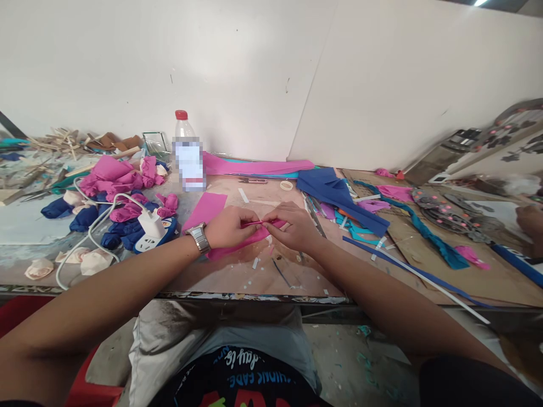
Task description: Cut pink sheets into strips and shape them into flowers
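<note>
A strip of pink crepe paper or thin cloth (231, 249) is pinched between both hands over the middle of the table. My left hand (235, 226), with a metal watch at the wrist, has its thumb and forefinger pressed on the strip's upper edge. My right hand (292, 225) meets it fingertip to fingertip, also pinching the pink material. Fingers cover most of the pinched spot. Beneath and left of my left hand lies another flat pink piece (206, 210).
Pink and dark-blue rolled flowers (112, 175) pile up at left, beside a white charger (151, 225) and cable. A red-capped bottle (181, 127) stands behind. Small scissors (253, 181), a tape ring (286, 185) and blue material (335, 192) lie beyond. Another person's hand (530, 221) shows far right.
</note>
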Tool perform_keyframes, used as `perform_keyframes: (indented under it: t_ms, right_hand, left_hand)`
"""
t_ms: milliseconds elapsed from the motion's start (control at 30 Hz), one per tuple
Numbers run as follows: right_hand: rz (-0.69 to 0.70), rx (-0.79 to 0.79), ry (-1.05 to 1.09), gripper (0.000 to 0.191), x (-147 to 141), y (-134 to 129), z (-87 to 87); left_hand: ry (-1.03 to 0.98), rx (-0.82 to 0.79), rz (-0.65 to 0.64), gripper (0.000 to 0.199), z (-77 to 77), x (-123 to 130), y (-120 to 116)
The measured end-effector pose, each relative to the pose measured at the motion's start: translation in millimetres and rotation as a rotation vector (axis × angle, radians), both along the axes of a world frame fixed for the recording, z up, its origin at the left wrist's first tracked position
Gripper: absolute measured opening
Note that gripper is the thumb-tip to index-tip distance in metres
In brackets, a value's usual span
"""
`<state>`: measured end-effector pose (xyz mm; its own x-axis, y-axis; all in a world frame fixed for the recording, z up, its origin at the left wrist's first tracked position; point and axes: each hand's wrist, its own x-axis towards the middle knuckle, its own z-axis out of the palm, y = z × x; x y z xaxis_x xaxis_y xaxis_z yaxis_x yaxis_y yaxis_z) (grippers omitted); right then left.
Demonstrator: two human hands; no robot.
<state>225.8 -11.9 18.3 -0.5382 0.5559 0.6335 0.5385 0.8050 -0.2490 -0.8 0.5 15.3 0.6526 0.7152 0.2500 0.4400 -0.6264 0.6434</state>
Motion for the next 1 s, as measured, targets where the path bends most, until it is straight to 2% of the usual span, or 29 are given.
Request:
perform_keyframes:
  t_ms: [233, 533, 1000]
  right_hand:
    - [0.025, -0.007, 0.008, 0.004, 0.3, 1.1, -1.3]
    - [0.116, 0.026, 0.006, 0.007, -0.7, 2.1, -0.1]
    - [0.121, 0.042, 0.024, 0.009, 0.0, 3.0, 0.2]
  left_hand:
    - [0.046, 0.025, 0.042, 0.029, 1.1, 0.8, -1.8]
    - [0.002, -0.048, 0.035, 0.019, 3.4, 1.2, -1.1]
    - [0.011, -0.079, 0.006, 0.018, 4.6, -0.6, -0.8]
